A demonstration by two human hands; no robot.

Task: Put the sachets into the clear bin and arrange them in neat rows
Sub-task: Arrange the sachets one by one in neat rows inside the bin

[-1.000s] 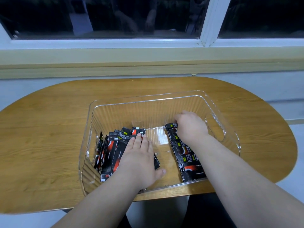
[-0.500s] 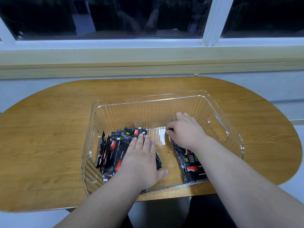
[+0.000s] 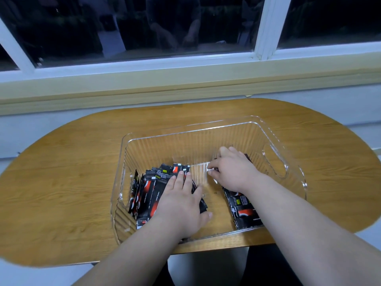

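sachets all sitting in the bin afaict, rows needing tidying. L hand pressing flat on center-left pile, R hand fingers curling round center-right ones.

There is just one camera, worn on the person's head. It looks forward and down onto the wooden table from its near side. The clear bin sits close, in the middle of the frame. The left hand and right hand reach in from the bottom edge. The window fills the top. The view is wide, so the table's edges look bent.
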